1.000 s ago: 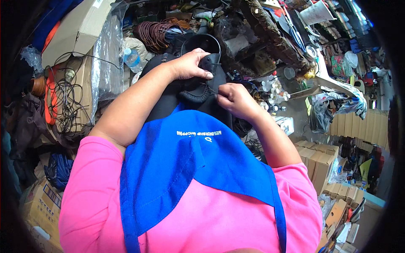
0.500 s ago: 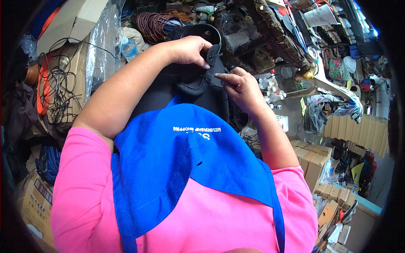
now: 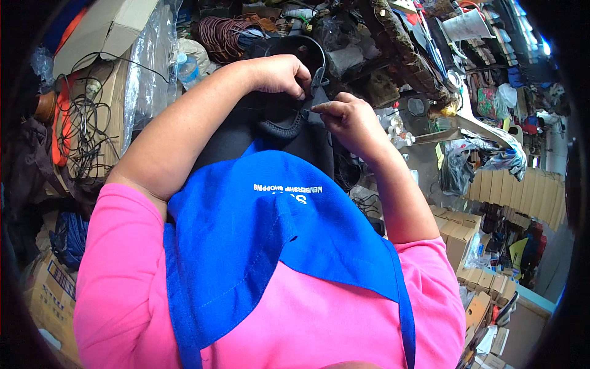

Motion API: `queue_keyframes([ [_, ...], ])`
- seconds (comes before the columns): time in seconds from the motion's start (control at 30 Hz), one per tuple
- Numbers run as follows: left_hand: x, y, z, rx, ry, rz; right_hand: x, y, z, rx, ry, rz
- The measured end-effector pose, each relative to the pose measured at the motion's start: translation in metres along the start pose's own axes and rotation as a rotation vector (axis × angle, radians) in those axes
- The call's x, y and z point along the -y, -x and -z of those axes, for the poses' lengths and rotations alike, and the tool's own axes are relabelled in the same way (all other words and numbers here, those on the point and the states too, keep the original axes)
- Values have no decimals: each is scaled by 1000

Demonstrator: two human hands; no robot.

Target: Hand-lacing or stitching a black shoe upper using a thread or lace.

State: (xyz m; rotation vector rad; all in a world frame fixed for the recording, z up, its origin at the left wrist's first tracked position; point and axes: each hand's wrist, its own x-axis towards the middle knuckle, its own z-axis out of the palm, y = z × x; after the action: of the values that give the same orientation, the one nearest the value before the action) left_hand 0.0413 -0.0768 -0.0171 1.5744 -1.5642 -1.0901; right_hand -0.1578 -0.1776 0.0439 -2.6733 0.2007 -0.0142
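A black leather-like piece, perhaps part of a bag, lies over my lap beyond the blue apron (image 3: 246, 221). It has a curved black strap (image 3: 318, 52) at the top, a grey-black flap (image 3: 319, 97) and a braided handle (image 3: 283, 129). My left hand (image 3: 286, 75) is closed on the strap side, thumb and fingers pinching its edge. To the right, my right hand (image 3: 355, 128) has its fingers pressed together, fingertips at the flap near the handle's end. Whatever sits between those fingertips is too small to make out.
Coiled brown cord (image 3: 224, 38) and a plastic bottle (image 3: 187, 69) lie beyond my left arm. Cardboard boxes (image 3: 455, 237) stand at right, below a pale metal stand (image 3: 473, 120). Tangled black wire (image 3: 92, 117) hangs at far left; cluttered shelves fill the far right.
The strap and flap have tilted slightly, and the flap now shows paler. My right hand has shifted slightly; its fingers stay by the handle's end. My left hand keeps its grip.
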Motion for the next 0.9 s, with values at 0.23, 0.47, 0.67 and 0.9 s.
queue_keyframes([
  [0.23,1,-1,0,18,23,2,-4,-12,8,111,39,5],
  [0.47,2,-1,2,43,-46,-11,-17,-14,9,171,-123,-14],
  [0.67,3,-2,1,35,-36,5,-4,-16,7,131,134,165],
  [0.9,-5,2,5,95,-102,-37,-41,-3,-18,91,-328,-103],
])
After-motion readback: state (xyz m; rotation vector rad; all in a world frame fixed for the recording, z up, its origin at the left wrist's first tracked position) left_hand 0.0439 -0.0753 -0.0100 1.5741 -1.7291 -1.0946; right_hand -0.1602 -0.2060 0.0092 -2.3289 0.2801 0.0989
